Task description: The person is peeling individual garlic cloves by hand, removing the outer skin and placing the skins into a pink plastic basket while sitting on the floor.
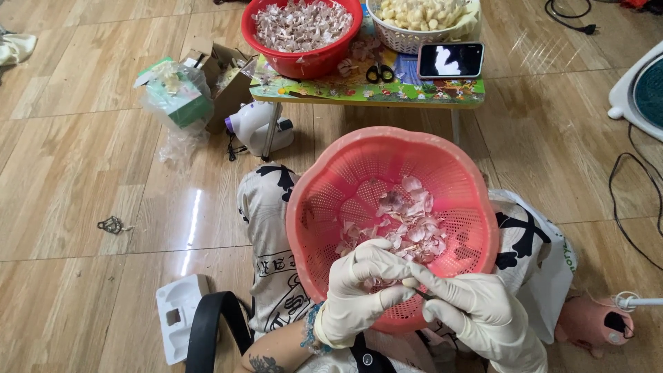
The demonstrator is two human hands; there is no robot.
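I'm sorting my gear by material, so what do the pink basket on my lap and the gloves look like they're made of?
The pink basket looks like moulded plastic: glossy, with even rows of small holes. The gloves on the left hand and right hand look like thin latex or similar rubber: cream, matte, wrinkling tightly over the fingers.

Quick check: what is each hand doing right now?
Left hand: closed on something small over the pink basket; contents hidden.
Right hand: closed on a thin dark tool.

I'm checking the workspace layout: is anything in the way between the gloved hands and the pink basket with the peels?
Nothing visible. The left hand and right hand meet directly over the near rim of the pink basket on the lap, above the peels. What they pinch between them is too small to tell.
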